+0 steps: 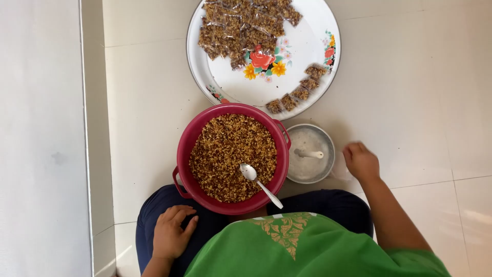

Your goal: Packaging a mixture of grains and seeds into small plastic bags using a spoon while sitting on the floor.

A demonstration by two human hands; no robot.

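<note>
The left hand (171,237) lies flat on the person's dark-trousered knee, fingers loosely spread and holding nothing. Just to its right a red bowl (183,149) sits on the tiled floor, full of a brown and tan nut mix; a metal spoon (260,183) rests in it, bowl end in the mix, its long axis running down-right with the handle tip over the rim. Above, a round white tray (302,46) with painted flowers carries small clear packets (241,28) of the mix heaped at its upper left, and a short row of packets (298,92) along its lower right edge. Right of the red bowl stands a small metal bowl (310,154) with a white scoop. The right hand (361,161) is curled on the floor beside it; whether it pinches anything cannot be told
</note>
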